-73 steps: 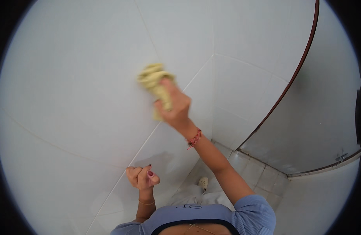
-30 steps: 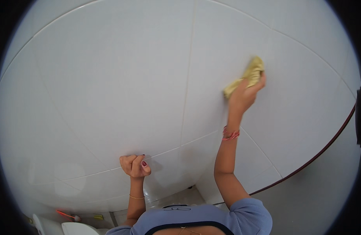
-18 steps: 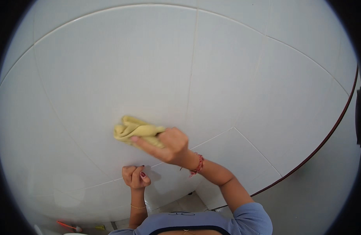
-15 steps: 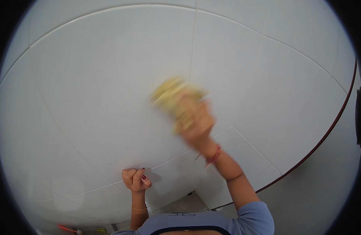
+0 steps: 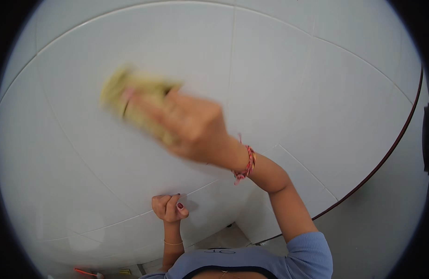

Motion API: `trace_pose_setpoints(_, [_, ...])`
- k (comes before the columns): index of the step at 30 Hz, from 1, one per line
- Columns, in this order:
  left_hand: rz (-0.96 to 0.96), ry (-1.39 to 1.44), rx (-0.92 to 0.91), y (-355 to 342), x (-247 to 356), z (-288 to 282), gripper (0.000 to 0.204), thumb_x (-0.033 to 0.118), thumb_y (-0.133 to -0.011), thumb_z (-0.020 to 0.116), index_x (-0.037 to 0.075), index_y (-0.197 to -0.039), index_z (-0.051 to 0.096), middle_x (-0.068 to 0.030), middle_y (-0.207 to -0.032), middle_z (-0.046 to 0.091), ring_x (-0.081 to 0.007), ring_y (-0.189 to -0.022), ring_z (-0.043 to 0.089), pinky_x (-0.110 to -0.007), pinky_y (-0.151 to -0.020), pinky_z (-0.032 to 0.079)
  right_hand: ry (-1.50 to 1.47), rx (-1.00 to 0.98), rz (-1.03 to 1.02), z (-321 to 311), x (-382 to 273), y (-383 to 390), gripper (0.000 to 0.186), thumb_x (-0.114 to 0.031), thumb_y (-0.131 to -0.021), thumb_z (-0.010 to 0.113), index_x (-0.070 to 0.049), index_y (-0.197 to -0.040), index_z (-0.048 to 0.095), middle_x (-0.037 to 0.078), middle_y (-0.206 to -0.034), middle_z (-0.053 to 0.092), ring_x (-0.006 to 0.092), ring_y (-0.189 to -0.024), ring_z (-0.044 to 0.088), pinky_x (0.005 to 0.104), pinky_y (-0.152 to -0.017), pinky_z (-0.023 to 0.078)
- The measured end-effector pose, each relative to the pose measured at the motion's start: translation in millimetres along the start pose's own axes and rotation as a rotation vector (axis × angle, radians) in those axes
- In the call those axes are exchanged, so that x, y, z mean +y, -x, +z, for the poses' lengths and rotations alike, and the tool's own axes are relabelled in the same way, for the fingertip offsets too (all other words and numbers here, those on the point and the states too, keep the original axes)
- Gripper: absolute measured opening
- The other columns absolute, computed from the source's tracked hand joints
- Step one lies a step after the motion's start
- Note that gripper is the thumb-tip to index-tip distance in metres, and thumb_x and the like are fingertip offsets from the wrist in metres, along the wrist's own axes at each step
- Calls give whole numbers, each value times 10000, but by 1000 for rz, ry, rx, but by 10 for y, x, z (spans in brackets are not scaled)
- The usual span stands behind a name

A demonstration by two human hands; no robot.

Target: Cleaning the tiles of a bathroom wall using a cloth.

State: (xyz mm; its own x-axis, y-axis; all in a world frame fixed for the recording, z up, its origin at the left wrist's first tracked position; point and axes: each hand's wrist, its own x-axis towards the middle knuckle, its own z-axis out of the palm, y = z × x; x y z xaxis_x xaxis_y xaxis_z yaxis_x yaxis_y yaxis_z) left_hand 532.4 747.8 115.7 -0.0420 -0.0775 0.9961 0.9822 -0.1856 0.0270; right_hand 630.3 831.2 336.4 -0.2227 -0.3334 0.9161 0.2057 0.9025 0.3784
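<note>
A crumpled yellow cloth (image 5: 116, 90) is gripped in my right hand (image 5: 191, 123), which is raised over the white tiled wall (image 5: 70, 139) in the upper middle of the picture. The cloth and fingers are blurred by motion, so whether they touch the tiles is unclear. Lower down, my left hand (image 5: 170, 208) is curled into a loose fist at the wall, near a horizontal grout line, with no object visible in it. Its shadow falls on the tiles just to the right.
A reddish-brown curved edge (image 5: 393, 149) runs down the right, bordering a greyer panel (image 5: 377, 218). Tiled floor (image 5: 214, 242) shows past my body at the bottom, where the walls meet. At lower left lies an orange-handled object (image 5: 84, 271), possibly a brush.
My right hand has swung up and to the left with the cloth, after sweeping lower left and then centre. My left hand keeps its curled shape, shifted slightly in the picture.
</note>
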Motion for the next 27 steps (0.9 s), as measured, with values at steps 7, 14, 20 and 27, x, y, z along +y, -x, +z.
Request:
trace_pose_setpoints(7, [-25,14,-31,3,-1,-63,155,151,-615,449,51,-644,564,-55,-689,410,-186,-575,375,-289,-489,301,298,223,468,-698,1038,74,444,-64,-731,574,-52,-1172,521,177,-1006,604,311,-785,605,363,-697,491])
trace_pose_setpoints(14, [57,-50,-48,-75,56,7,132,170,-628,471,77,-638,564,-45,-675,408,-196,-574,371,-310,-530,301,-92,557,751,-896,1648,-248,403,-80,-798,487,-44,-1198,464,120,-888,620,225,-738,610,360,-633,512])
trace_pose_setpoints(20, [1,-47,-45,48,20,-24,125,152,-616,466,74,-634,562,-47,-664,410,-193,-575,374,-301,-511,304,-243,74,8,-355,517,-556,531,-18,-647,627,-153,-1157,565,119,-928,615,235,-717,608,292,-647,501])
trace_pose_setpoints(27, [-10,-34,-33,-4,40,-24,133,144,-607,467,71,-657,566,-49,-661,419,-193,-572,377,-302,-509,307,452,391,871,-1011,1684,-393,362,-237,-800,531,-60,-1113,578,153,-959,630,306,-806,610,376,-726,474])
